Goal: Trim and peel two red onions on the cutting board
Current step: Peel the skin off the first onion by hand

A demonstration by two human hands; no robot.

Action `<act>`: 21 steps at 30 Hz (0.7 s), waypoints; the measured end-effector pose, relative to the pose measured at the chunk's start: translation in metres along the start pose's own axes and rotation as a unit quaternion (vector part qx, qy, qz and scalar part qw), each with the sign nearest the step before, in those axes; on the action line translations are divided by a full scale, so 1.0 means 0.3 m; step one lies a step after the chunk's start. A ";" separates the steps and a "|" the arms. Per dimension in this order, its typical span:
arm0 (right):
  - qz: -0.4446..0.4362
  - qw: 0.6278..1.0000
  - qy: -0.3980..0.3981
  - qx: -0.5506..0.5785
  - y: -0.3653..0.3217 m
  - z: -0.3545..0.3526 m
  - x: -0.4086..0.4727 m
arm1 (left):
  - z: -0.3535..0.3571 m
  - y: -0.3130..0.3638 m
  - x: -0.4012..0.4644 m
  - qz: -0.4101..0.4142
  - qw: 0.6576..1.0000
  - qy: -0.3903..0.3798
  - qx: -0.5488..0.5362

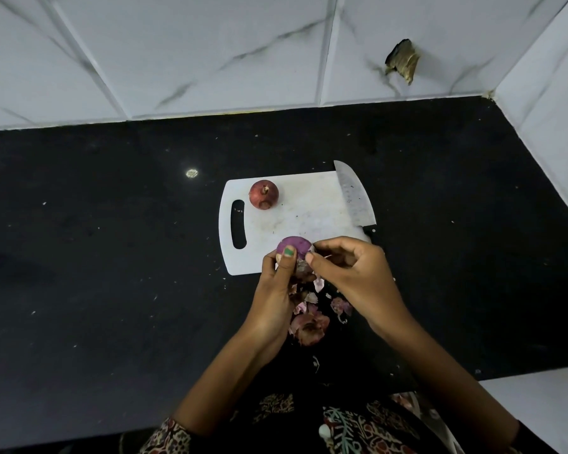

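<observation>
Two red onions are in play in the head view, at different stages. One, the half-peeled purple onion (294,249), is held just above the near edge of the white plastic cutting board (295,221). The left hand (276,286) cups it from below and the left, fingers curled round it and the thumb with a green-painted nail pressed on its bare purple top, most likely to keep it from turning while skin comes away. The right hand (351,270) comes in from the right with thumb and forefinger pinched at the onion's side, where dry skin remains; whether a strip is actually between them is too small to tell, though the pose suggests a peeling pull.

Below the hands, on the black stone countertop (112,257) near the person, lies a loose heap of pinkish onion skins (309,319), apparently dropped there so the board stays free for cutting.

Farther off, the second, unpeeled dark red onion (263,194) sits on the board's far left part, beside the handle slot, waiting its turn. A wide steel knife (354,198) lies along the board's right edge, its black handle pointing near, blade resting on the board, put aside and within easy reach of the right hand for trimming the next onion.
</observation>
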State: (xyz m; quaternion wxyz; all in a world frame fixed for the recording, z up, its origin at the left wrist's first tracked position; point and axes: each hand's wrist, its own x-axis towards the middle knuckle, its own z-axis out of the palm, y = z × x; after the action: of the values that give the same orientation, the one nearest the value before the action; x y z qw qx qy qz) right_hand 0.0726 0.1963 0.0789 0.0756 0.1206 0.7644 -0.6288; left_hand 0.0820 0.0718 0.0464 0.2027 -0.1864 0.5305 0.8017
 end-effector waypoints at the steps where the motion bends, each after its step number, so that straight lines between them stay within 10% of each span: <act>1: 0.001 1.000 0.006 0.005 0.000 0.000 0.000 | -0.001 -0.003 0.001 0.006 1.000 -0.004 0.007; 21: -0.032 0.999 -0.015 0.017 -0.005 -0.032 0.028 | -0.001 0.011 -0.014 0.024 0.999 -0.036 -0.008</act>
State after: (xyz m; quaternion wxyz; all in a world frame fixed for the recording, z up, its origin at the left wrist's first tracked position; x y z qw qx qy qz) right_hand 0.0645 0.2063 0.0801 0.0645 0.0881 0.7560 -0.6454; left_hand 0.0840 0.0699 0.0509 0.2014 -0.1462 0.5208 0.8166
